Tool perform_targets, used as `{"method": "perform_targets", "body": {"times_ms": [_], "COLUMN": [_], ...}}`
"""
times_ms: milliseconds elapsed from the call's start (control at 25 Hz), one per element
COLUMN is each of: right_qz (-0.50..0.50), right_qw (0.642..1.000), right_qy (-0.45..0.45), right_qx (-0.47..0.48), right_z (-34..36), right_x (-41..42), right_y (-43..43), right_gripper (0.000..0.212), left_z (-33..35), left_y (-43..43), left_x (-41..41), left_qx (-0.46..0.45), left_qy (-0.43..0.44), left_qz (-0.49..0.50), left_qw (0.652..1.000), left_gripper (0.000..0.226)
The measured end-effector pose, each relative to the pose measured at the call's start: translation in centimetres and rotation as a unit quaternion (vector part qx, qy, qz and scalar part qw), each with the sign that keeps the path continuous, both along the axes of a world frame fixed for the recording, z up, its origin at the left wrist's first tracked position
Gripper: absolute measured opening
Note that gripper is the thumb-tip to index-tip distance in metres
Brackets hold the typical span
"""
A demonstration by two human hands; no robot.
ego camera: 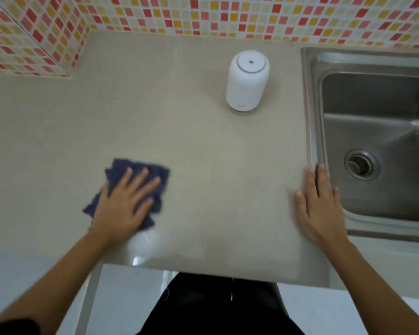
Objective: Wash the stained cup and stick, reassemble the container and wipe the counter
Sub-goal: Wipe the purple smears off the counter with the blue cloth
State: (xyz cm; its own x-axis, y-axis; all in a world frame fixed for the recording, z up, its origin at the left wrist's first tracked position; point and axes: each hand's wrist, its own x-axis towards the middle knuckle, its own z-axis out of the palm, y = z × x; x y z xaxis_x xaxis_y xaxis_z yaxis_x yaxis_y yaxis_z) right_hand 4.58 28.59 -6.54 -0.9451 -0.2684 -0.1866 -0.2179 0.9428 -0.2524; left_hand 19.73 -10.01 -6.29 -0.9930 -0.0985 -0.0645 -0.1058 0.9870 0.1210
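The left hand [121,206], its grip flat and open, pressed the crumpled dark-blue cloth [117,166] well in front of the white cylindrical container [248,83], which a wide sweep might topple.

Soft even light, slight overall blur, glare on the counter edge [140,259], wide-angle bowing.

You face a steel sink [373,93] set in a beige counter [155,117]. Behind the sink and left of it rises a red, orange and cream mosaic wall [203,13].
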Motion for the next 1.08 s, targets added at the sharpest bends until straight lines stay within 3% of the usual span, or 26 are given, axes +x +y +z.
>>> {"method": "perform_targets", "body": {"times_ms": [120, 200, 280, 360, 440, 560, 640, 720, 760, 840, 960, 1080], "right_qz": [-0.002, 0.001, -0.006, 0.000, 0.033, 0.068, 0.062, 0.062, 0.060, 0.056, 0.052, 0.051], "right_qw": [1.000, 0.999, 0.994, 0.993, 0.998, 0.997, 0.997, 0.997, 0.997, 0.997, 0.996, 0.996], "right_qy": [0.019, 0.015, -0.017, -0.026, 0.005, 0.045, 0.033, 0.028, 0.033, 0.053, 0.065, 0.075], "right_qx": [-0.007, -0.050, -0.107, -0.117, -0.062, 0.004, 0.022, 0.026, 0.022, 0.014, 0.010, 0.008], "right_z": [-0.2, -0.3, -0.2, -0.2, -0.1, 0.1, 0.1, 0.0, -0.2, -0.5, -0.7, -0.8], "right_x": [0.0, 0.0, -0.1, -0.3, 0.7, 4.7, 6.9, 7.7, 7.7, 7.6, 7.7, 7.8], "right_y": [0.0, 0.3, 0.8, 1.2, 1.3, 2.7, 4.6, 6.1, 6.4, 6.3, 6.1, 6.1], "right_gripper": [0.071, 0.069, 0.064, 0.062, 0.066, 0.070, 0.068, 0.066, 0.066, 0.065, 0.065, 0.065], "left_z": [-0.1, -0.7, -1.1, -1.2, -0.8, -0.5, -0.2, 0.3, 0.5, 0.0, -0.6, -1.1], "left_y": [3.4, 11.3, 19.0, 22.8, 21.0, 11.6, 6.4, 7.7, 10.6, 18.2, 24.8, 18.2], "left_x": [-8.5, -11.5, -9.3, -3.4, 1.7, 4.4, 1.7, -3.1, -5.1, -6.8, -1.7, 4.0], "left_qx": [0.013, 0.024, 0.034, 0.061, 0.063, 0.029, 0.037, 0.048, 0.045, 0.044, 0.054, 0.066], "left_qy": [0.003, 0.029, 0.092, 0.056, 0.026, 0.040, 0.031, 0.009, 0.000, -0.002, 0.034, 0.069], "left_qz": [0.109, 0.039, -0.098, -0.205, -0.222, -0.048, 0.107, 0.198, 0.188, 0.071, -0.106, -0.039], "left_qw": [0.994, 0.999, 0.990, 0.975, 0.973, 0.998, 0.993, 0.979, 0.981, 0.996, 0.992, 0.995], "left_gripper": [0.053, 0.048, 0.044, 0.043, 0.043, 0.046, 0.049, 0.049, 0.049, 0.048, 0.045, 0.046]}}
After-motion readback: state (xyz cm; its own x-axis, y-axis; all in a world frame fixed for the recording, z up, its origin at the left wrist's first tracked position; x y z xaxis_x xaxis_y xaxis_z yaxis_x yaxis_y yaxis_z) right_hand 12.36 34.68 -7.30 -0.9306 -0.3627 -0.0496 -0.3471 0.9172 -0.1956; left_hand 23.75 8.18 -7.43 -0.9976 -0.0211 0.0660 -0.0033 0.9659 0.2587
